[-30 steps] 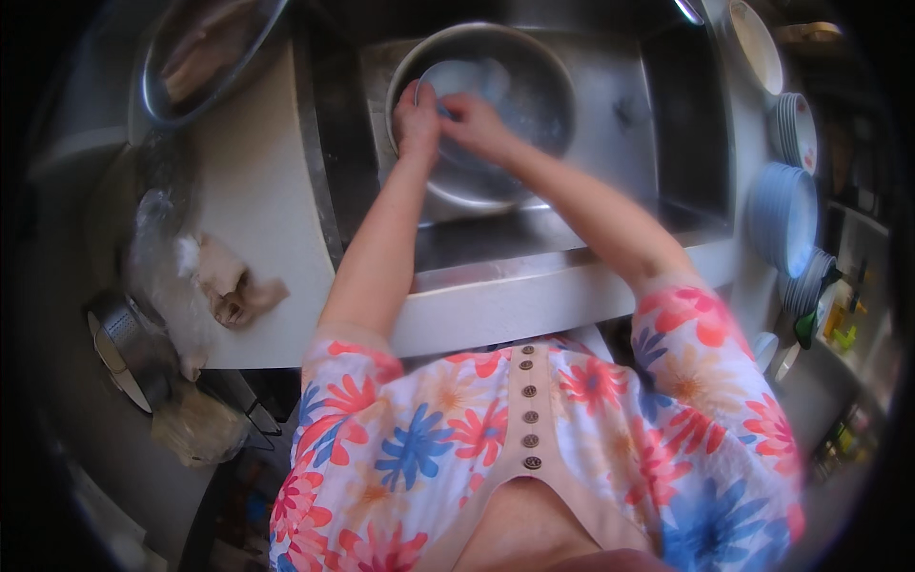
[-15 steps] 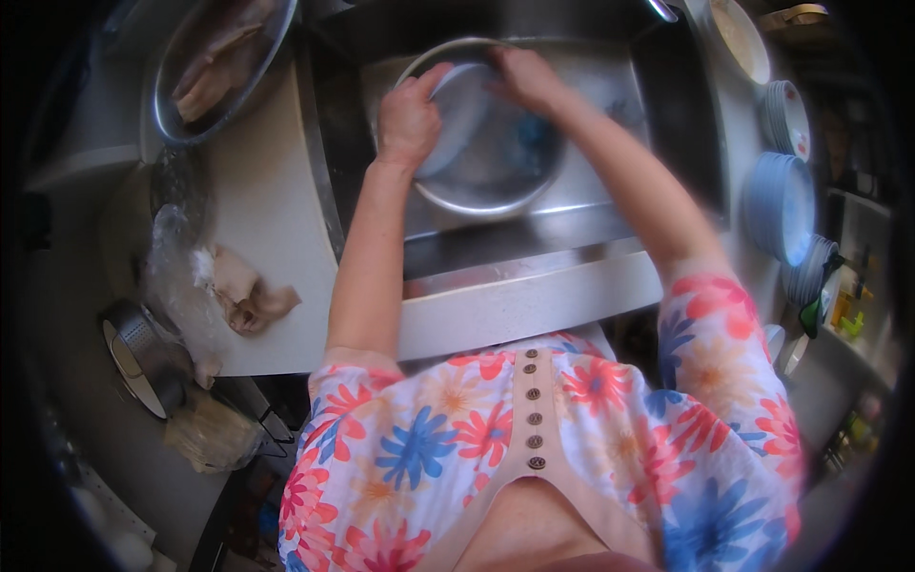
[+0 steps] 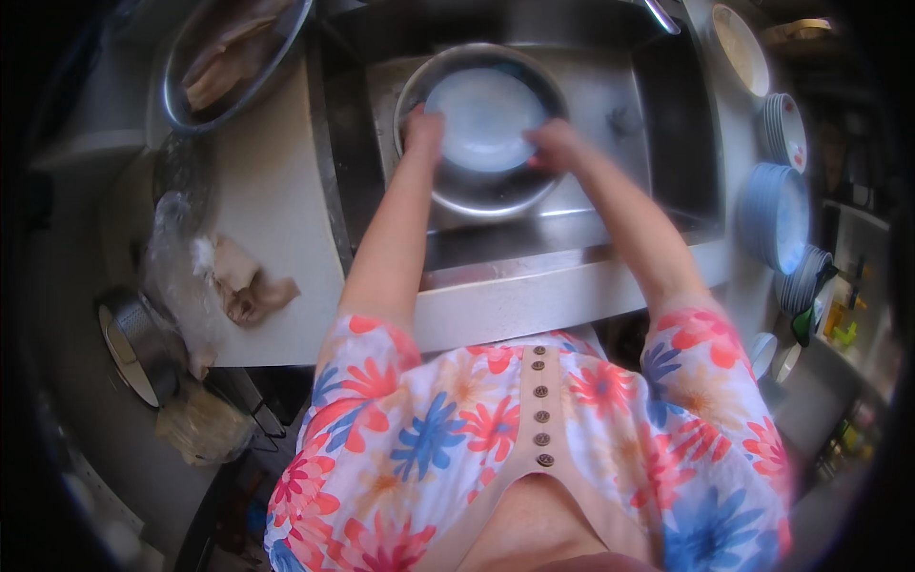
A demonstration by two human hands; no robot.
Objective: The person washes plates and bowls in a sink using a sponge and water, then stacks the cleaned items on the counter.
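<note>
There're 2 bare hands (image 3: pixel 424 135) (image 3: pixel 558 146), 1 wh. round plate (image 3: pixel 484 119), 1 round s/s basin (image 3: pixel 488 207), 1 rect. s/s sink (image 3: pixel 621 181), 1 shiny oval metal pan (image 3: pixel 184 125), 1 lg. cream round bowl (image 3: pixel 740 50), 6 dk. round shirt buttons (image 3: pixel 541 392), 3 stacks of pale round dishes (image 3: pixel 783 131) (image 3: pixel 774 217) (image 3: pixel 805 281); exact no. per stack unclear.

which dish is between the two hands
The pale round dish at the metal basin, with the left hand and right hand at its edges; the stacked dishes stand off to the right.

Your left hand (image 3: pixel 424 131) grips the plate (image 3: pixel 484 119) at its left rim. Your right hand (image 3: pixel 558 145) grips its right.
</note>
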